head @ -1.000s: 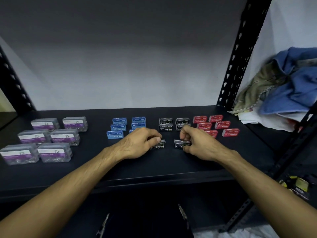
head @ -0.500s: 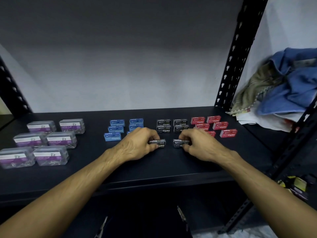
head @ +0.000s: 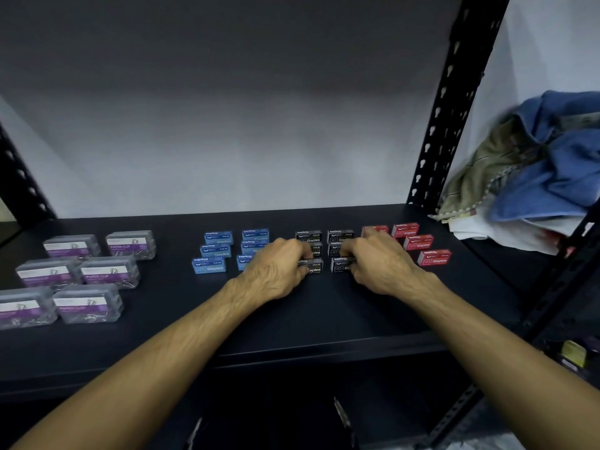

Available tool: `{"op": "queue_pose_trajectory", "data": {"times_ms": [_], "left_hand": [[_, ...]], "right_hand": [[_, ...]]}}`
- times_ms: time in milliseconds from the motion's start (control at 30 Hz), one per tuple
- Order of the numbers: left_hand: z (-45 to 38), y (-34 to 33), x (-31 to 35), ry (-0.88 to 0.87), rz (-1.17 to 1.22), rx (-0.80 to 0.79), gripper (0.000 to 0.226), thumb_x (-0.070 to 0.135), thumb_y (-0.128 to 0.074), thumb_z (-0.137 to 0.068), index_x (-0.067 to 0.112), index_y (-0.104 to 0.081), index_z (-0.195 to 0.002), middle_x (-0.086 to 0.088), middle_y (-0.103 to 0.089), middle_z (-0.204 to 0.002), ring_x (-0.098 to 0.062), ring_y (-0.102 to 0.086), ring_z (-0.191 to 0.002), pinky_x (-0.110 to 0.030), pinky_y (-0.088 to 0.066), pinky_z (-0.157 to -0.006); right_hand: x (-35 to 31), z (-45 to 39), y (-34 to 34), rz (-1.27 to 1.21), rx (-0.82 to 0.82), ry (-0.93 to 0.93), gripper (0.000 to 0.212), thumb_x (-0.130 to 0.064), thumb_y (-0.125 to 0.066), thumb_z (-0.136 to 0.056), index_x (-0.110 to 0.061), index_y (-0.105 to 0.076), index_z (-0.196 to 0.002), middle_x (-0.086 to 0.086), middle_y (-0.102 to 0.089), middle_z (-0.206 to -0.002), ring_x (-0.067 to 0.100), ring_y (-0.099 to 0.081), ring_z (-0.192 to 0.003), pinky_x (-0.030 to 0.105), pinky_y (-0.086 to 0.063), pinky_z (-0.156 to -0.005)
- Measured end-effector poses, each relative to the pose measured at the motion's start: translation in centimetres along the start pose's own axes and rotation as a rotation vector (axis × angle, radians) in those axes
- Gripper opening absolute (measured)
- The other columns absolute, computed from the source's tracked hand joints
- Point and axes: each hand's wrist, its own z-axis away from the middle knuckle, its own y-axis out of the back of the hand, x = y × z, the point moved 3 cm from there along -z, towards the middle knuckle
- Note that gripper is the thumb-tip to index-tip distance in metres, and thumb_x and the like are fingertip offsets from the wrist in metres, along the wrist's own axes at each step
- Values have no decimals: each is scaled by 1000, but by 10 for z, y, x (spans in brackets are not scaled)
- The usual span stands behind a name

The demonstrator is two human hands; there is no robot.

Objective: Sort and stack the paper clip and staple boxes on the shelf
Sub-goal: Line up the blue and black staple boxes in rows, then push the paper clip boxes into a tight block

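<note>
On the dark shelf (head: 292, 323) lie several clear paper clip boxes (head: 110, 271) with purple labels at the left, blue staple boxes (head: 209, 265) left of centre, black staple boxes (head: 308, 236) in the middle and red staple boxes (head: 434, 257) at the right. My left hand (head: 276, 267) grips the front left black staple box (head: 312, 266). My right hand (head: 380, 264) grips the front right black staple box (head: 341, 264). Both boxes rest on the shelf, close behind the black rows. My hands hide parts of the blue and red groups.
A black perforated upright (head: 444, 102) stands at the right back corner. Beyond it lies a heap of blue and olive cloth (head: 539, 167) on the neighbouring shelf. A white wall closes the back. Small items (head: 574, 354) sit lower right.
Both hands have slid the two front black staple boxes away from me, closer to the black rows behind them.
</note>
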Motion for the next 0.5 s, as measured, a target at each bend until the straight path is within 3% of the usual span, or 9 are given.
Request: {"op": "queue_pose_trajectory", "data": {"times_ms": [333, 500], "left_hand": [[-8, -1, 1, -25, -3, -15, 26, 30, -63, -92, 26, -63, -117, -3, -68, -117, -25, -64, -108, -42, -53, -90], [-7, 1, 2, -35, 2, 8, 32, 33, -63, -91, 25, -61, -121, -1, -65, -123, -23, -61, -112, -39, -51, -92]], "right_hand": [[2, -4, -1, 11, -19, -9, 31, -16, -59, -89, -27, -64, -117, 12, -55, -112, 31, -55, -107, 40, -48, -91], [1, -3, 1, 29, -4, 23, 32, -21, -60, -84, -24, -63, -116, 4, -64, -109, 25, -52, -108, 38, -47, -93]]}}
